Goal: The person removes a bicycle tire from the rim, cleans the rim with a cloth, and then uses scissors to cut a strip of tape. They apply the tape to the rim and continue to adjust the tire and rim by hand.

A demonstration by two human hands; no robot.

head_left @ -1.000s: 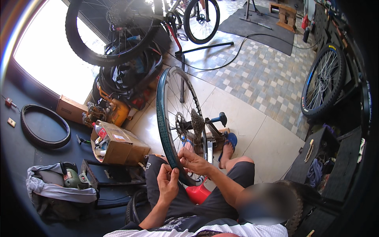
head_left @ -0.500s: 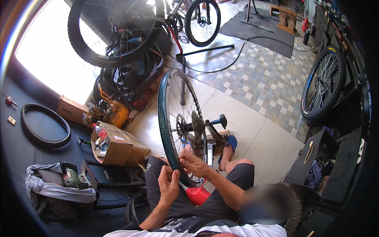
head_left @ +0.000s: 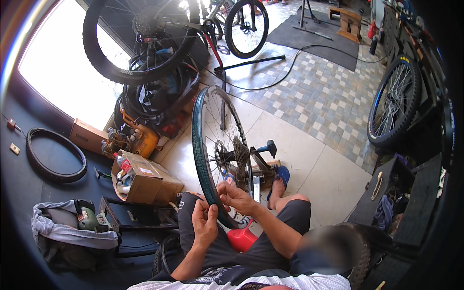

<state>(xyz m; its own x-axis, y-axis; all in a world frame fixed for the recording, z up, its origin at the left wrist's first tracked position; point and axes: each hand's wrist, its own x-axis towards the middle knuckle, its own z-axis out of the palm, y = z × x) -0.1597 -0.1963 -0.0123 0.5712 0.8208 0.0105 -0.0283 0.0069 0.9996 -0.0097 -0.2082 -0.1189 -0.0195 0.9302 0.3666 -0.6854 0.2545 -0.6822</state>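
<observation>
A bicycle wheel (head_left: 197,145) stands upright in front of me in a low truing stand (head_left: 258,176). A dark green printed band, which looks like rim tape, covers its outer rim, and a cassette (head_left: 241,153) sits at the hub. My left hand (head_left: 205,224) is closed at the near left side of the rim, its thumb against the band. On the other side, my right hand (head_left: 236,199) pinches the rim's edge with thumb and fingers. What lies between the fingertips is too small to make out. A red funnel-shaped thing (head_left: 241,237) sits below, between my thighs.
A cardboard box (head_left: 147,178) of bottles and an orange compressor (head_left: 144,140) stand left. A loose tire (head_left: 56,154) lies further left. Ahead, a bicycle (head_left: 246,29) is on a repair stand; a hose (head_left: 290,72) crosses the floor. Another wheel (head_left: 394,101) leans right.
The view has shifted slightly, and the wheel's top appears a little further left. Both hands stay closed at the near part of the rim, with only small finger movements.
</observation>
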